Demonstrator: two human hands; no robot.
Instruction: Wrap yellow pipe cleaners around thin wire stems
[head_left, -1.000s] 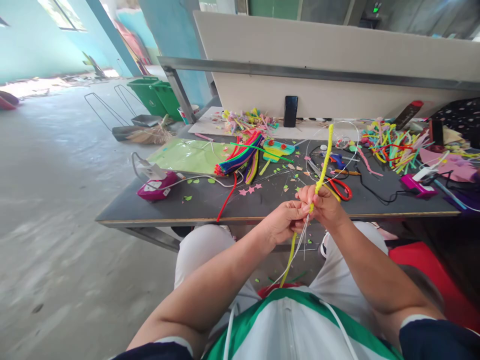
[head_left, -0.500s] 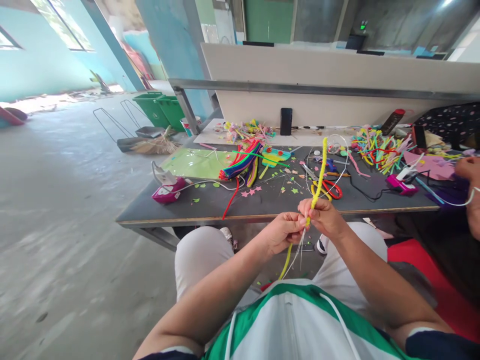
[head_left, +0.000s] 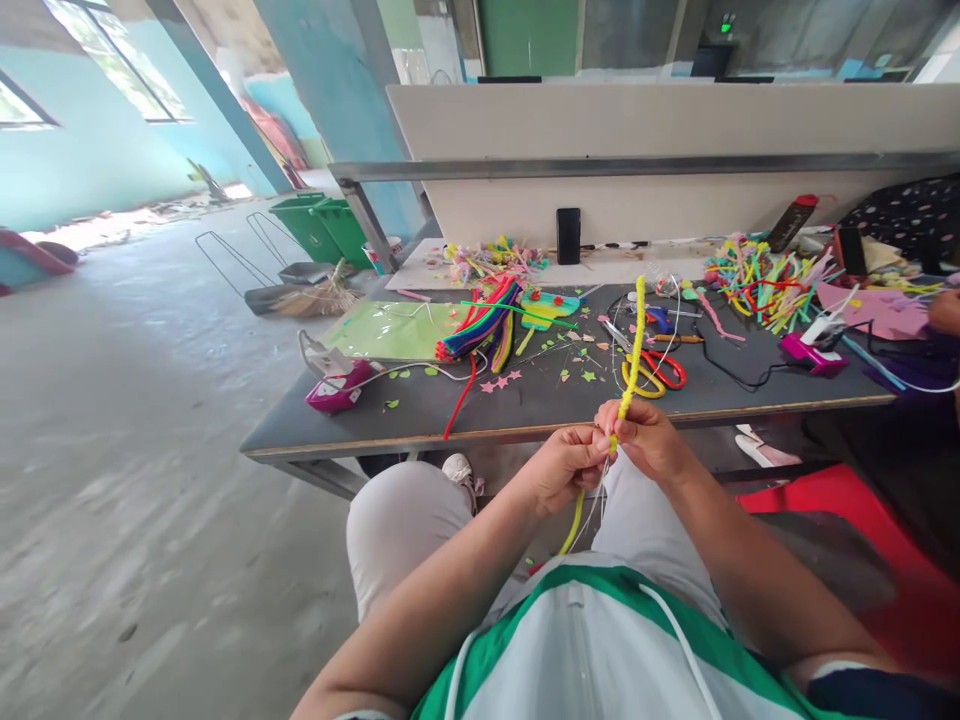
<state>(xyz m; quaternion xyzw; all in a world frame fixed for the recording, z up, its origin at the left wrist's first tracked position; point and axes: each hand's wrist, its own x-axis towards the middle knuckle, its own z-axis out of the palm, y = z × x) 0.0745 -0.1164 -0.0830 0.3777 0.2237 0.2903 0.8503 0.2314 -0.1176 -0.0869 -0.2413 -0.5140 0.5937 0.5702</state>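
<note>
Both hands meet over my lap, just in front of the table edge, closed on a yellow pipe cleaner. Its fuzzy upper part rises almost straight up, while a loose yellow tail hangs below the fingers. My left hand pinches the lower part. Slightly higher, my right hand grips it between thumb and fingers. Thin white wires run down from the pinch, and a fine pale loop of wire arcs beside the upper part. Fingers hide exactly how wire and pipe cleaner meet.
On the grey table lie scissors, a bundle of coloured pipe cleaners, paper scraps and two magenta power blocks. A phone leans at the back. Beside the right pile stands a dark bottle. Another person's hand shows at far right.
The view has shifted slightly. My right leg has moved inward, to the left, uncovering more of the red stool. Both hands keep their hold on the yellow pipe cleaner in nearly the same place.
</note>
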